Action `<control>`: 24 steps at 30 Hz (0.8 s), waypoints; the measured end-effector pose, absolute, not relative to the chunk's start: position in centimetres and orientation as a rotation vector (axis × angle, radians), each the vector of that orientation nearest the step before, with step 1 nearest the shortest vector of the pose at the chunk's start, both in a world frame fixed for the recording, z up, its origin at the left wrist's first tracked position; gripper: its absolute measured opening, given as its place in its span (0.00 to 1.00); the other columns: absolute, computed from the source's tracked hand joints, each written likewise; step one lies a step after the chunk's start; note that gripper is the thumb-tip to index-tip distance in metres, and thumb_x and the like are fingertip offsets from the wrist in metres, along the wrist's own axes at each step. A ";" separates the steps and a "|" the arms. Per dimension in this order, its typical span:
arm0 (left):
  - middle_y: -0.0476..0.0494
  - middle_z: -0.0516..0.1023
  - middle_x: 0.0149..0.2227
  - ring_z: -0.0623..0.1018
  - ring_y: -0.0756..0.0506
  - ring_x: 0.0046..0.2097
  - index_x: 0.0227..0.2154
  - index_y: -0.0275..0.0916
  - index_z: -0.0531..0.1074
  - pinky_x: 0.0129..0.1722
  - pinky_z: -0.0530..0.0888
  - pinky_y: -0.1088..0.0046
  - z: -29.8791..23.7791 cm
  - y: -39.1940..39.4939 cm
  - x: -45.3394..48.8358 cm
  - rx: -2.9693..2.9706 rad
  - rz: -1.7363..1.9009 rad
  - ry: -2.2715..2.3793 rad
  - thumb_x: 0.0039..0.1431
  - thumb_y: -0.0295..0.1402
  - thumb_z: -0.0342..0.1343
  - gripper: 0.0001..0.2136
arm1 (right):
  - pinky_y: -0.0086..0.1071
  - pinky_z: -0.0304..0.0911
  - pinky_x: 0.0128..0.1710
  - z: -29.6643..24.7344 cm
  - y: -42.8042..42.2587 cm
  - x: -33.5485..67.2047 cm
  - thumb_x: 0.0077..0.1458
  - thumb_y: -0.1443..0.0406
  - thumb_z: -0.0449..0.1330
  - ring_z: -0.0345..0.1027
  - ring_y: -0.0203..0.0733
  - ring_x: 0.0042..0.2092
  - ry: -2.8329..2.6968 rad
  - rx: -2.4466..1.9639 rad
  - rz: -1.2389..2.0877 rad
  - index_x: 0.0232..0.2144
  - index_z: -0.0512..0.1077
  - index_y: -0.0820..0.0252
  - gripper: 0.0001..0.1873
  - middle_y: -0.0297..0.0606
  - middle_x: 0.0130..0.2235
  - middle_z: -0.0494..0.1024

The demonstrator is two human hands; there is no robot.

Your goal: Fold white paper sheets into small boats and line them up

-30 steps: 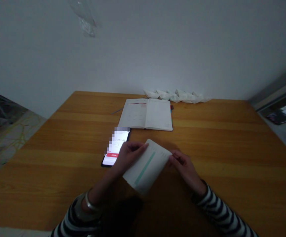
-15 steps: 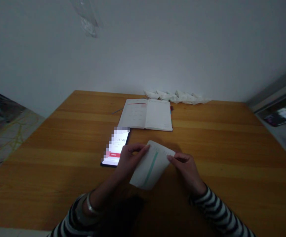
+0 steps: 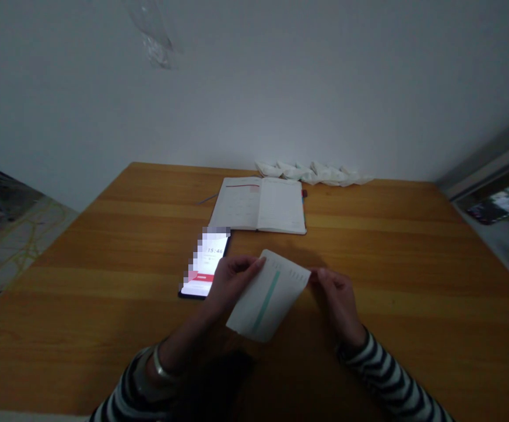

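Between the left hand (image 3: 229,284) and the right hand (image 3: 338,296), 1 white sheet with green stripe (image 3: 272,298) is held tilted above the surface (image 3: 412,264). The left hand pinches its upper left corner between thumb and fingers. The right hand has its fingertips brought together at the right corner; whether they grip it, I cannot tell. Beside the left hand, partly hidden by it, lies 1 lit phone (image 3: 208,258) showing 15:46. Ahead of both hands lies 1 open notebook (image 3: 258,205), and farther from them, white folded pieces (image 3: 316,173) make 1 row.
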State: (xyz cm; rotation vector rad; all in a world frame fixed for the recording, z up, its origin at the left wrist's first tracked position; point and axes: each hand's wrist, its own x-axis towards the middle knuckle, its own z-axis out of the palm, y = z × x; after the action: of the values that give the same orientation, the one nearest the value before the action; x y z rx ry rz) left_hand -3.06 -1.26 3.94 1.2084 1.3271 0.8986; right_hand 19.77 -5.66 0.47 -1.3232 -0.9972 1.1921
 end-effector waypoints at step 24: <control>0.44 0.82 0.28 0.77 0.47 0.28 0.29 0.36 0.82 0.26 0.69 0.75 2.6 -1.9 -1.8 1.112 0.853 1.233 0.54 0.48 0.64 0.18 | 0.39 0.71 0.45 0.5 -6.5 17.8 0.53 0.49 0.66 0.77 0.48 0.40 -1.094 -1.210 1.552 0.38 0.82 0.56 0.19 0.40 0.39 0.84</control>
State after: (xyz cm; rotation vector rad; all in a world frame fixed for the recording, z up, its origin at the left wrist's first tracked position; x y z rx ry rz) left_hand -1.85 -1.86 2.59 1.1124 1.2335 0.8531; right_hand 17.77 -6.52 0.52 -1.2097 -1.0935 1.5516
